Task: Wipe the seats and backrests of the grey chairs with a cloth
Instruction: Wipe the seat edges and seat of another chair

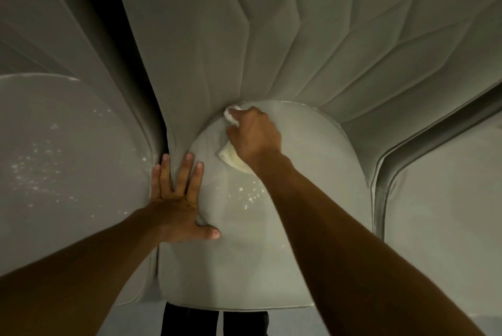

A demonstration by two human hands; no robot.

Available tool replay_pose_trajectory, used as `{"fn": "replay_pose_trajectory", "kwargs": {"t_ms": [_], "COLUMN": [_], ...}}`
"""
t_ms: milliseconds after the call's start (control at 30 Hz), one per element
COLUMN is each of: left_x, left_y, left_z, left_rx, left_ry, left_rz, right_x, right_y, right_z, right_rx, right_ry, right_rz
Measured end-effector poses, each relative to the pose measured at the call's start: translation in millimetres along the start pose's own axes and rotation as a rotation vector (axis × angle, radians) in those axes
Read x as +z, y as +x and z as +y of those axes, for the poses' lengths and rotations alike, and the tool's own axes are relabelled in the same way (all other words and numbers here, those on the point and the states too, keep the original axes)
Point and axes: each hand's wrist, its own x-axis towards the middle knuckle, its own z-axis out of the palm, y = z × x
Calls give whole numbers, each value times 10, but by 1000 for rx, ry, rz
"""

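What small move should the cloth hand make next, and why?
Probably draw the cloth toward the front of the seat. The right hand grips it at the seat's back edge, white specks lie just in front, and the left hand rests flat on the seat's left side.

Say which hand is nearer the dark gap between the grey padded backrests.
Left. The left hand rests below the dark gap; right hand grips a white cloth farther right.

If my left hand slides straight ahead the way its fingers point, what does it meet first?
Probably the grey backrest: the left hand lies flat on the seat, fingertips about at the backrest's lower edge, though depth is unclear.
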Motion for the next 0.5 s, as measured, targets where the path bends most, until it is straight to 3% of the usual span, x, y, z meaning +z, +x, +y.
{"fn": "replay_pose_trajectory", "kwargs": {"t_ms": [133,233,300,500], "left_x": [14,-40,-57,-87], "left_y": [8,-27,-42,-50], "left_z": [30,48,66,61], "left_rx": [-49,-67,-66,-52], "left_ry": [-5,5,16,-17], "left_rz": [-94,-136,-137,-165], "right_x": [-437,-734,-810,-724], "right_y": [1,-171,-302,-606], "right_z": [512,852,984,1189], "right_rx": [67,163,256,431], "right_ry": [-273,-406,-385,-114], "right_rz": [92,6,-14,153]}}
